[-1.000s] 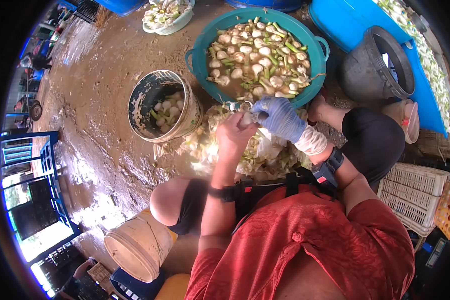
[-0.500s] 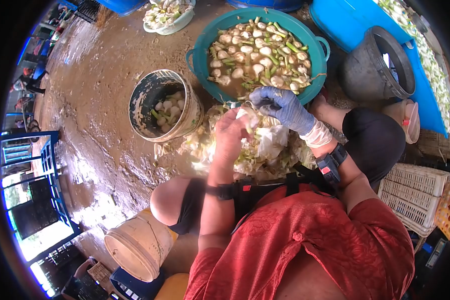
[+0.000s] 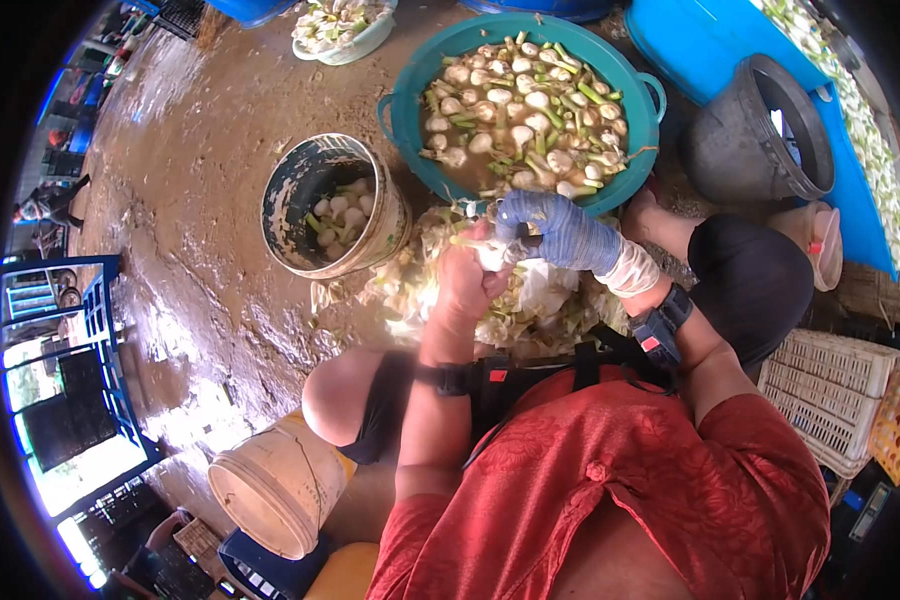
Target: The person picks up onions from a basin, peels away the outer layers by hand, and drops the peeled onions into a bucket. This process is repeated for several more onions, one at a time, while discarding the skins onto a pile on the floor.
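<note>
My bare left hand (image 3: pixel 467 280) is closed around a white garlic bulb (image 3: pixel 490 256) with a short pale stem. My right hand (image 3: pixel 560 230), in a blue-grey glove, is curled against the bulb's right side. Something small and dark shows at its fingers; its kind I cannot make out. Beneath both hands lies a heap of pale peeled skins and leaves (image 3: pixel 545 300). Just beyond stands a green tub (image 3: pixel 410 150) of brownish water with many garlic bulbs (image 3: pixel 538 100) and green stem pieces. Left of my hands, a dirty bucket (image 3: pixel 390 225) holds several trimmed bulbs (image 3: pixel 345 215).
A dark grey bucket (image 3: pixel 720 150) leans beside a blue container (image 3: pixel 670 50) at the right. A pale lidded bucket (image 3: pixel 270 490) lies tilted by my knee. White crates (image 3: pixel 820 390) stand at the right. Wet muddy floor (image 3: pixel 190 200) stretches left; a small basin (image 3: pixel 355 48) is behind.
My left hand has turned the bulb, so its stem now points left. My gloved hand has shifted slightly left, closer against the bulb. The view has moved slightly.
</note>
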{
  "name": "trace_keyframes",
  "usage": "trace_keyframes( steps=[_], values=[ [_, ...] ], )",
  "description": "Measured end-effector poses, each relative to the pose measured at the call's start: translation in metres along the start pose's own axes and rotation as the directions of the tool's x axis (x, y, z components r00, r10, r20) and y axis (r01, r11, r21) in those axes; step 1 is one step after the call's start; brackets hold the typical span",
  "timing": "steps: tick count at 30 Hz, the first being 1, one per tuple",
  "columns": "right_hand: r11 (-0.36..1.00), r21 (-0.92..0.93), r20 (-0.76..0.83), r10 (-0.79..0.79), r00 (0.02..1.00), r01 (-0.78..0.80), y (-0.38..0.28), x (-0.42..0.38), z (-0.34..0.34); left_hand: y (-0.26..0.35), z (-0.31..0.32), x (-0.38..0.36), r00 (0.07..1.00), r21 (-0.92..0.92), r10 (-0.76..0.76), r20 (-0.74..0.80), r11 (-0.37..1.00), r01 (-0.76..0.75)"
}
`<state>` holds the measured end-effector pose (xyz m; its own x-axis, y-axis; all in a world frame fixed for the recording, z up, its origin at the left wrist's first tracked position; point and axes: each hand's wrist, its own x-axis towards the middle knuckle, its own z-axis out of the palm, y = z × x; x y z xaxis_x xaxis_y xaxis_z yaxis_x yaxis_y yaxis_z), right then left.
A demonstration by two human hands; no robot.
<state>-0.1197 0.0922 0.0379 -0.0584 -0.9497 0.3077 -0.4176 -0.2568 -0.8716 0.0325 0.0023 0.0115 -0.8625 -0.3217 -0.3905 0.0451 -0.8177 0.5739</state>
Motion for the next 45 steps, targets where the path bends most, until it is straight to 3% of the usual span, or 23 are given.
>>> trace_keyframes(
  steps=[4, 6, 8, 9, 11, 16, 17, 18, 19, 20, 22, 24, 25, 26, 28, 30, 32, 35, 39, 42, 43, 44, 45],
  values=[
    [1.000, 0.022, -0.087, 0.007, 0.996, -0.005, 0.003, -0.005, 0.006, 0.000, 0.001, 0.000, 0.998, -0.139, -0.064, -0.029, 0.989, 0.060],
    [0.896, 0.372, -0.124, 0.307, 0.944, -0.242, 0.004, -0.008, 0.008, 0.002, 0.009, -0.001, 0.997, -0.210, -0.082, 0.002, 0.974, 0.080],
    [0.892, 0.382, -0.177, 0.327, 0.928, -0.241, 0.003, -0.008, 0.010, 0.002, 0.021, -0.001, 0.976, -0.219, -0.018, -0.216, 0.975, -0.030],
    [0.888, 0.393, -0.231, 0.348, 0.909, -0.240, 0.003, -0.008, 0.010, 0.001, 0.020, -0.001, 0.976, -0.220, -0.018, -0.215, 0.975, -0.030],
    [0.873, 0.400, -0.269, 0.403, 0.875, -0.279, 0.010, -0.010, 0.011, 0.003, 0.021, -0.002, 0.970, -0.181, 0.208, -0.128, 0.956, -0.230],
    [0.821, 0.399, -0.379, 0.553, 0.742, -0.408, 0.054, -0.025, 0.020, 0.009, 0.021, -0.010, 0.961, -0.133, 0.263, 0.085, 0.959, -0.250],
    [0.854, 0.039, -0.247, 0.511, 0.824, -0.518, 0.063, -0.028, 0.024, 0.012, 0.023, -0.010, 0.974, -0.134, 0.225, 0.010, 0.966, -0.221],
    [0.796, -0.334, -0.088, 0.507, 0.858, -0.504, 0.077, -0.033, 0.030, 0.013, 0.023, -0.010, 0.981, -0.138, 0.185, -0.066, 0.972, -0.193],
    [0.897, -0.350, 0.061, 0.308, 0.949, -0.269, 0.092, -0.040, 0.041, 0.010, 0.007, -0.003, 0.935, 0.033, 0.307, -0.180, 0.951, -0.306],
    [0.934, -0.229, 0.219, 0.323, 0.921, -0.273, 0.078, -0.034, 0.046, 0.014, -0.016, 0.003, 0.956, -0.362, 0.278, -0.093, 0.885, -0.293],
    [0.845, -0.394, 0.363, 0.504, 0.784, -0.361, 0.069, -0.017, 0.049, 0.037, -0.020, -0.006, 0.816, -0.525, 0.534, -0.221, 0.640, -0.561],
    [0.818, -0.506, 0.201, 0.419, 0.885, -0.273, 0.087, 0.004, 0.050, 0.053, -0.008, -0.012, 0.723, -0.423, 0.454, -0.521, 0.598, -0.681],
    [0.840, -0.317, 0.065, 0.482, 0.874, -0.440, 0.100, 0.019, 0.049, 0.050, -0.016, -0.008, 0.726, -0.388, 0.457, -0.514, 0.631, -0.672],
    [0.917, -0.125, -0.009, 0.382, 0.924, -0.380, 0.146, 0.028, 0.055, 0.047, -0.009, -0.006, 0.715, -0.289, 0.411, -0.565, 0.713, -0.638],
    [0.844, -0.184, -0.137, 0.486, 0.863, -0.504, 0.152, 0.064, 0.042, 0.037, -0.006, -0.005, 0.792, -0.192, 0.401, -0.459, 0.826, -0.530],
    [0.704, -0.459, -0.109, 0.561, 0.821, -0.542, 0.173, 0.101, 0.038, 0.035, -0.009, 0.000, 0.822, -0.194, 0.409, -0.396, 0.838, -0.510],
    [0.679, -0.503, -0.066, 0.587, 0.807, -0.535, 0.188, 0.126, 0.042, 0.037, -0.011, 0.005, 0.824, -0.141, 0.422, -0.377, 0.853, -0.502],
    [0.512, -0.620, -0.227, 0.609, 0.760, -0.595, 0.219, 0.139, 0.072, 0.037, -0.013, 0.008, 0.820, -0.081, 0.427, -0.381, 0.868, -0.489],
    [0.485, -0.595, -0.217, 0.670, 0.710, -0.641, 0.246, 0.133, 0.078, 0.036, -0.018, 0.010, 0.823, -0.084, 0.409, -0.394, 0.876, -0.475],
    [0.537, -0.591, 0.019, 0.755, 0.655, -0.602, 0.256, 0.123, 0.067, 0.036, -0.019, 0.012, 0.814, -0.076, 0.393, -0.427, 0.882, -0.466],
    [0.590, -0.594, -0.036, 0.659, 0.751, -0.546, 0.256, 0.112, 0.061, 0.035, -0.020, 0.012, 0.813, -0.103, 0.385, -0.436, 0.877, -0.470],
    [0.586, -0.598, -0.037, 0.662, 0.749, -0.547, 0.247, 0.106, 0.053, 0.035, -0.019, 0.013, 0.815, -0.109, 0.382, -0.435, 0.876, -0.469],
    [0.690, -0.314, -0.027, 0.680, 0.733, -0.652, 0.233, 0.099, 0.042, 0.034, -0.017, 0.015, 0.793, -0.064, 0.376, -0.479, 0.886, -0.458]
  ],
)
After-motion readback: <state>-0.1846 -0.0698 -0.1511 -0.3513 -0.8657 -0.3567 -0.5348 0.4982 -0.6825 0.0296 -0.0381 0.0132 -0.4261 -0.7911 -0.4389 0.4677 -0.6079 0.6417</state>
